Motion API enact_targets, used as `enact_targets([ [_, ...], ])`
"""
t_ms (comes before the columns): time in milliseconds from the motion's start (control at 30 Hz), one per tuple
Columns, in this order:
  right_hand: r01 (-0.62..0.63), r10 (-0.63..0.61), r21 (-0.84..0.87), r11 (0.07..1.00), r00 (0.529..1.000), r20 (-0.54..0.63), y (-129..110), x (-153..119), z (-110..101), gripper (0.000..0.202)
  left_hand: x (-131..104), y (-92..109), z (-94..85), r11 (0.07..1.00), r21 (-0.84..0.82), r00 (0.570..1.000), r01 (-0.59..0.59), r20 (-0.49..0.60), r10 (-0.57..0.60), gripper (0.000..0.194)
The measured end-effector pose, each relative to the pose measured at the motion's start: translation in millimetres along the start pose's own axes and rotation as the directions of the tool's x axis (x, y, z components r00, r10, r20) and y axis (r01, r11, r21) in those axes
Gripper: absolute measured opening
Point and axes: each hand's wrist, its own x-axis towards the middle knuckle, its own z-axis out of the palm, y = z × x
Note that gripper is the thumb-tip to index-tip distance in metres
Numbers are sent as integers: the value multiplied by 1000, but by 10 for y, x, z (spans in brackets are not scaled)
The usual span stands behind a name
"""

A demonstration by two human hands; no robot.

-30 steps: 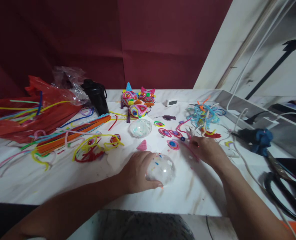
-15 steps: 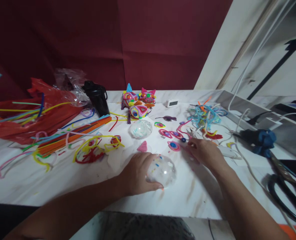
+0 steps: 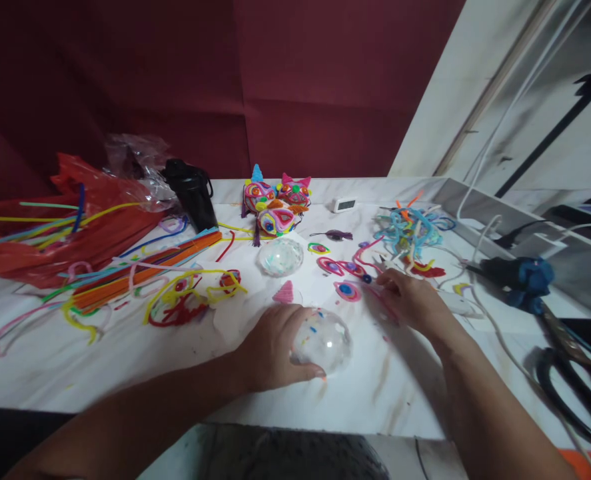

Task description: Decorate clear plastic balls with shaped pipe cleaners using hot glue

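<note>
My left hand [image 3: 272, 343] curves around the left side of a clear plastic dome [image 3: 328, 343] dotted with small coloured specks, thumb at its near edge. My right hand [image 3: 408, 300] is lowered to the tabletop with its fingertips together beside a dark blue bead-like ball [image 3: 366, 279]; what is between them is hidden. A pink pipe cleaner strand [image 3: 388, 308] lies beneath that hand. Near it are a pink coil with a blue centre [image 3: 348, 291], other pink and purple coils [image 3: 331, 266] and a green-edged eye shape [image 3: 319, 249]. A pink triangle [image 3: 284, 292] lies beyond my left hand.
A second clear dome [image 3: 281, 257] stands behind. Finished colourful masks [image 3: 276, 217], a black bottle [image 3: 192, 197] and a small digital display [image 3: 344, 205] are at the back. Pipe cleaners [image 3: 145, 270] spread left, a blue tangle [image 3: 412, 230] right. Scissors [image 3: 570, 380] and a cable [image 3: 495, 333] lie right.
My right hand has shifted very slightly over the pink strand. My left hand stays on the dome, and the view has tilted a little.
</note>
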Motion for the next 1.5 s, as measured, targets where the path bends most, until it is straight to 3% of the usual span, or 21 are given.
enact_targets([
  [467, 82, -64, -230, 970, 995, 82, -78, -75, 81, 25, 5, 11, -6, 1000, 2, 1000, 11, 4, -11, 82],
  [733, 102, -101, -59, 993, 995, 9, -21, -71, -45, 15, -5, -11, 5, 1000, 6, 1000, -5, 11, 5, 85],
  [833, 116, -108, 114, 987, 991, -82, 7, -67, -69, 16, -2, -11, 0, 1000, 5, 1000, 6, 23, -6, 85],
  [900, 139, -96, 396, 908, 987, -125, -10, -77, -64, 18, 4, -9, -6, 1000, 1, 999, 8, 31, -8, 87],
  [1000, 79, -65, 795, 602, 997, -50, -107, -120, -68, 29, 13, -4, -26, 1000, -8, 999, 9, 40, -9, 86],
  [1067, 0, -77, 895, 446, 996, 38, -203, -161, -90, 35, 15, -3, -50, 1000, -18, 999, 7, 37, -6, 75],
  [1167, -45, -153, 929, 367, 982, 108, -352, -223, -123, 41, 17, -12, -103, 999, -34, 999, 8, -37, -10, 48],
  [1267, 28, -300, 918, 395, 949, 100, -500, -297, -129, 33, 26, -33, -158, 999, -47, 983, 8, -183, -17, 35],
  [1367, 227, -474, 799, 557, 877, 81, -659, -394, -140, 14, 40, -58, -191, 999, -10, 956, -33, -293, 28, 33],
  [1500, 473, -566, 509, 719, 823, 35, -859, -504, -215, 18, 50, -84, -197, 996, 32, 941, -81, -327, 87, 20],
])
